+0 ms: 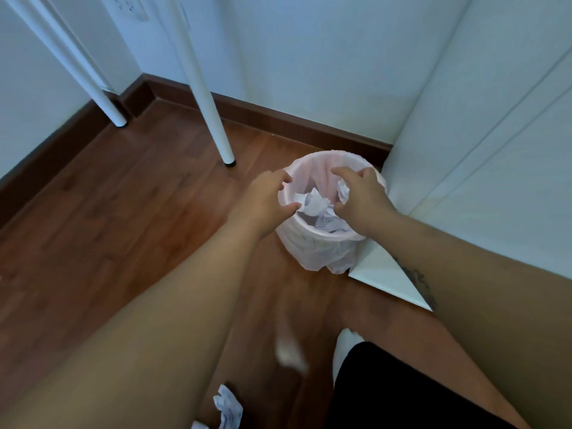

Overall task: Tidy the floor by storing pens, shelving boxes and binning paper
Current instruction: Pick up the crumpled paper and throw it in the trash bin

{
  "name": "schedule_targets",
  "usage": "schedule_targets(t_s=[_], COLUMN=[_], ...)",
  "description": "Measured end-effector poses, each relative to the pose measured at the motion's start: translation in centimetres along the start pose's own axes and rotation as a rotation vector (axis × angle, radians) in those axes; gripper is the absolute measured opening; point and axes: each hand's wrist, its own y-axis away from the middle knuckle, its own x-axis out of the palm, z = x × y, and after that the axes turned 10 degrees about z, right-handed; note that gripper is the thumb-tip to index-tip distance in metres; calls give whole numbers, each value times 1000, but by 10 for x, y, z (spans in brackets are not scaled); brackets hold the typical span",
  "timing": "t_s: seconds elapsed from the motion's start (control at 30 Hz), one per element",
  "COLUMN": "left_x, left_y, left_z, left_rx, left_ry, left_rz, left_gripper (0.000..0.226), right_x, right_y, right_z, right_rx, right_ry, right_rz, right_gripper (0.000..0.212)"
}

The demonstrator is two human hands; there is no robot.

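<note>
A small bin (312,252) lined with a pale pink bag stands on the wooden floor against a white cabinet. Crumpled white paper (314,205) lies inside it. My left hand (266,199) hovers over the bin's left rim, fingers spread, holding nothing. My right hand (360,196) is over the right rim with a crumpled paper ball (343,191) under its curled fingers. More crumpled paper (228,407) lies on the floor at the bottom, and a blurred white scrap (289,354) sits nearer the bin.
Two white table legs (213,119) stand on the floor left of the bin. A white cabinet (479,150) fills the right side, its base corner (387,274) jutting out beside the bin. A dark baseboard runs along the wall. My black shorts (402,391) show at the bottom.
</note>
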Motion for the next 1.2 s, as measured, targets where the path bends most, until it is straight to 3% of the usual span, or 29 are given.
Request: schedule_targets(t_s=[0.3, 0.47, 0.63, 0.83, 0.9, 1.1, 1.2], left_x=[-19, 2, 68, 132, 146, 160, 149], left_y=[100, 197, 288, 321, 317, 305, 296], left_z=[133, 216, 274, 306, 308, 306, 299], left_rx=[-280, -549, -848, -947, -935, -940, -870], left_ry=[-96, -33, -58, 51, 79, 35, 50], left_rz=[-64, -142, -61, -41, 27, 57, 32], left_gripper=[46, 52, 56, 78, 80, 45, 34], right_x=[86, 181, 289, 373, 391, 394, 376], right_y=[16, 40, 95, 145, 149, 141, 117], right_z=[48, 82, 71, 38, 26, 13, 13], right_rx=[-230, -353, -351, -284, -295, -303, -280], right_ry=[178, 281, 286, 321, 319, 381, 356], right_rz=[163, 474, 824, 958, 972, 908, 903], right_gripper=[47, 54, 71, 82, 72, 25, 20])
